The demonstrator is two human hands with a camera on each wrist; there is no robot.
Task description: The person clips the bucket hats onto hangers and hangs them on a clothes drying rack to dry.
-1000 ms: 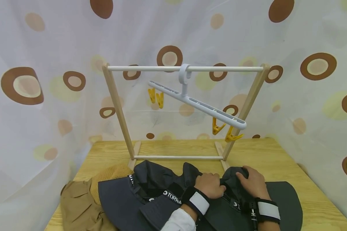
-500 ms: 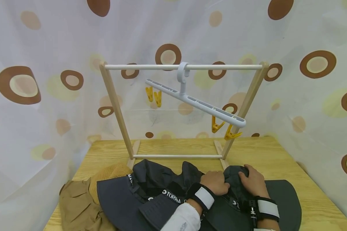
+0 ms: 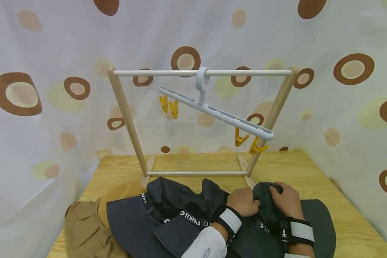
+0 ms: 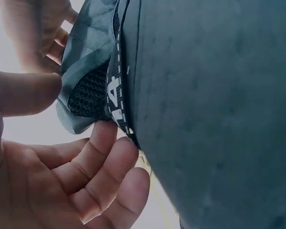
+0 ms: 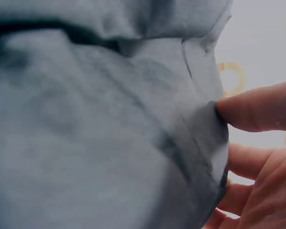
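A dark green wide-brimmed hat [image 3: 317, 218] lies at the front right of the table in the head view. My left hand [image 3: 243, 201] grips the near-left side of its crown. In the left wrist view, the thumb and curled fingers [image 4: 107, 179] meet the hat's edge beside a lettered black band [image 4: 115, 93] and mesh lining. My right hand [image 3: 288, 200] holds the crown's right side, and its thumb [image 5: 257, 109] presses the grey-looking cloth in the right wrist view, with the fingers partly hidden behind it.
A navy hat [image 3: 132, 222] with lettered trim, a tan cloth hat [image 3: 84, 225] and a yellow woven piece [image 3: 120, 193] lie to the left. Behind stands a wooden rack [image 3: 125, 114], bearing a white hanger [image 3: 219, 114] with yellow clips [image 3: 173, 109]. Patterned curtain surrounds the table [image 3: 309, 172].
My left hand has slid a little right along the hat's crown, nearer my right hand. The right hand keeps its hold. The head view has shifted slightly.
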